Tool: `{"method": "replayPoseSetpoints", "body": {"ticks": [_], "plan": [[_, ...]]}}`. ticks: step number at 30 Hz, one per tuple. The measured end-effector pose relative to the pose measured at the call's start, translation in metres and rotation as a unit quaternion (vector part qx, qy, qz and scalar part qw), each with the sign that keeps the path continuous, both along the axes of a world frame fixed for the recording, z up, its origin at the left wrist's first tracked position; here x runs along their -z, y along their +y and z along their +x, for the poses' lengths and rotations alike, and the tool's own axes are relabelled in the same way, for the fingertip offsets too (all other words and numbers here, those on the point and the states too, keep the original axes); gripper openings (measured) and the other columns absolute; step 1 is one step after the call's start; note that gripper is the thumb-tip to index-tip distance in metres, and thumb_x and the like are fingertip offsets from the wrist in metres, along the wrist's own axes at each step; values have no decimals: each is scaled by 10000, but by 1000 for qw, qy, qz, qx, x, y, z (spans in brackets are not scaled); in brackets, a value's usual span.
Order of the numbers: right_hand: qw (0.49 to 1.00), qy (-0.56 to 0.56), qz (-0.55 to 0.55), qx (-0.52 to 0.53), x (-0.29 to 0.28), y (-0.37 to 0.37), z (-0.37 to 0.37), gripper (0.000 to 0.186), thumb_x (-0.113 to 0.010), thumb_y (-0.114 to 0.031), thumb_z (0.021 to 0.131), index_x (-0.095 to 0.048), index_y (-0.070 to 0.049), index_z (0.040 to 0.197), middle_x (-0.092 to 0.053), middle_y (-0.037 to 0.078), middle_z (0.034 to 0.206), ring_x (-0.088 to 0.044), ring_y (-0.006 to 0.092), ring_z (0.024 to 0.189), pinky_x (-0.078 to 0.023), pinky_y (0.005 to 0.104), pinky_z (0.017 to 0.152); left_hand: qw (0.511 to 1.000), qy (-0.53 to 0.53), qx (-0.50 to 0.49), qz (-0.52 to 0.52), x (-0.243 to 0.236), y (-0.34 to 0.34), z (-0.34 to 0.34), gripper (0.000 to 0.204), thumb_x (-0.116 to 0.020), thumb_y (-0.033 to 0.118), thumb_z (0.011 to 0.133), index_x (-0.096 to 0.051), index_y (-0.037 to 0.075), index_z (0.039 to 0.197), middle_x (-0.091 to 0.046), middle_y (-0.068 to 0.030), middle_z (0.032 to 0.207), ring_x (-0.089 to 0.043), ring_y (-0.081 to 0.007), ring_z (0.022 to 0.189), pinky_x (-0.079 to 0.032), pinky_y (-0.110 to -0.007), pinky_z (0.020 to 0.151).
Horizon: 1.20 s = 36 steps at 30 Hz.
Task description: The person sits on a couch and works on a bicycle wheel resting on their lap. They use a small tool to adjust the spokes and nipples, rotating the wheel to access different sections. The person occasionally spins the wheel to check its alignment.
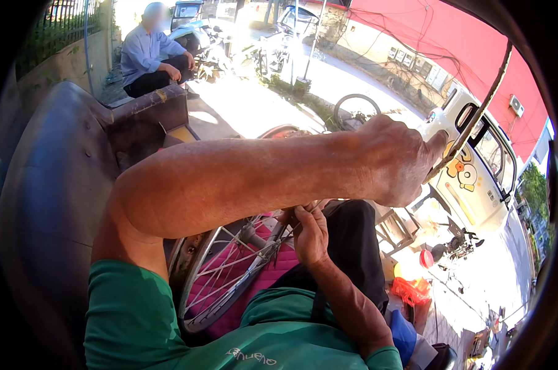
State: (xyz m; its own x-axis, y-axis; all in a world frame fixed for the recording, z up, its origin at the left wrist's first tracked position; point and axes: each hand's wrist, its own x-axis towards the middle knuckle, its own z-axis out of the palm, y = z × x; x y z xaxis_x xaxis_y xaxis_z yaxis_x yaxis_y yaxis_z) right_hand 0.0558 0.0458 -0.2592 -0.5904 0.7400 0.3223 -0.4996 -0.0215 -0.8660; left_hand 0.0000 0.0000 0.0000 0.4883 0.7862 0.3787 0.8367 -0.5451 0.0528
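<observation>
My left arm reaches across the view from left to right. Its hand (397,161) is closed around the lower end of a long, thin, slightly bent brown stick (489,92) that slants up to the right. Below that forearm, a spoked bicycle wheel (200,303) leans in my lap against quilted pink fabric (220,280). My right hand (311,237) is closed at the wheel's upper right edge, thumb and fingers pinched together. What lies in that pinch is partly hidden by the left forearm, as is the upper part of the wheel.
A worn dark sofa (57,203) fills the left side. Beyond it a person (149,52) sits low. A white van (470,179) stands to the right, with a wooden stool (395,231), a red plastic bag (412,290) and scattered tools (482,342) nearer. Another bicycle wheel (357,110) stands ahead.
</observation>
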Motion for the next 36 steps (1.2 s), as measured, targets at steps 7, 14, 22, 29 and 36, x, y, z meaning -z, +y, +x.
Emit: {"method": "replayPoseSetpoints", "body": {"ticks": [7, 14, 22, 29, 36], "plan": [[1000, 0, -3, -1, 0, -4, -1, 274, -448, -131, 1018, -630, -34, 1200, -665, 57, 1041, -595, 129, 859, -488, 280, 826, 1000, -5, -7, 3, 2, 2, -1, 754, -565, 239, 881, -279, -89, 1496, -709, -249, 984, -707, -347, 931, -543, -449, 783], [1000, -2, -2, -1, -1, -2, 0, 281, -443, -123, 1019, -632, -25, 1203, -664, 58, 1046, -595, 126, 862, -483, 271, 830, 999, -27, 2, 29, 2, 2, -1, 752, -575, 241, 872, -289, -97, 1480, -715, -240, 945, -710, -359, 902, -544, -453, 772], [1000, -13, -2, -9, -6, -3, -1, 284, -440, -129, 1023, -626, -23, 1211, -661, 59, 1062, -594, 126, 866, -482, 272, 839, 999, -40, 4, 35, 3, 6, -4, 773, -593, 251, 869, -278, -98, 1481, -716, -232, 925, -710, -355, 902, -538, -458, 783], [1000, -14, -2, -10, -4, -2, 2, 282, -436, -122, 1025, -621, -21, 1212, -655, 62, 1070, -592, 128, 877, -479, 273, 844, 996, -72, 25, 56, 11, 16, -4, 767, -659, 225, 802, -322, -60, 1430, -682, -212, 729, -692, -410, 753, -527, -514, 708], [1000, -7, 1, -12, -4, -3, 0, 291, -430, -118, 1025, -626, -27, 1221, -651, 64, 1067, -594, 132, 878, -478, 279, 841, 998, -52, 9, 28, 5, 7, -5, 773, -598, 225, 850, -290, -101, 1479, -708, -246, 933, -706, -361, 910, -536, -451, 806]]}}
